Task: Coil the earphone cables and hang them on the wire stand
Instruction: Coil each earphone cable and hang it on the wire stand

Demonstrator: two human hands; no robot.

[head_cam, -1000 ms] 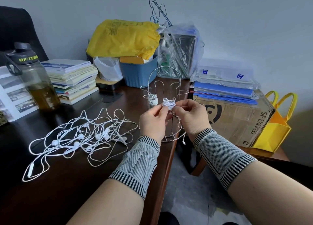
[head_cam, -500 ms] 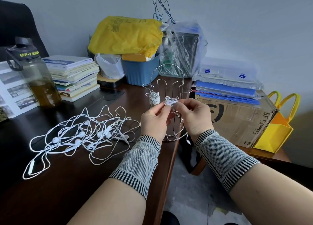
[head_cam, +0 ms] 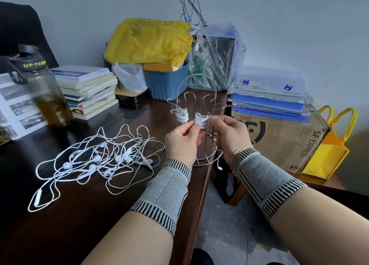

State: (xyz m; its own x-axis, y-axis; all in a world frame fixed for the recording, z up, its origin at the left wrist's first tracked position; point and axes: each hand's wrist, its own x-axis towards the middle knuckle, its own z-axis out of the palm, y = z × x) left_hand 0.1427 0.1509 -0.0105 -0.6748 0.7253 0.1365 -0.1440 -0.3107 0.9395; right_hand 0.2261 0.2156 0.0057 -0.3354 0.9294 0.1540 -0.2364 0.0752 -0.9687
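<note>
1. Small white coiled bundle (head_cam: 202, 120) pinched between the fingers (head_cam: 193, 125) of the left hand (head_cam: 180, 143) and the right hand (head_cam: 229, 135), its short roll lying almost flat, ends pointing left and right.
2. Held up against the front of the wire stand (head_cam: 196, 105), just behind the fingers.
3. Thin tail with plug (head_cam: 220, 168) hanging down under the right hand, past the desk (head_cam: 99, 215) edge.
4. Another wound bundle (head_cam: 182, 116) hooked on the stand, just left of the fingers.
5. Loose earphone cables (head_cam: 95, 161) spread flat, left of the left hand.
6. Cardboard box (head_cam: 283, 137) close on the right; open floor below.
</note>
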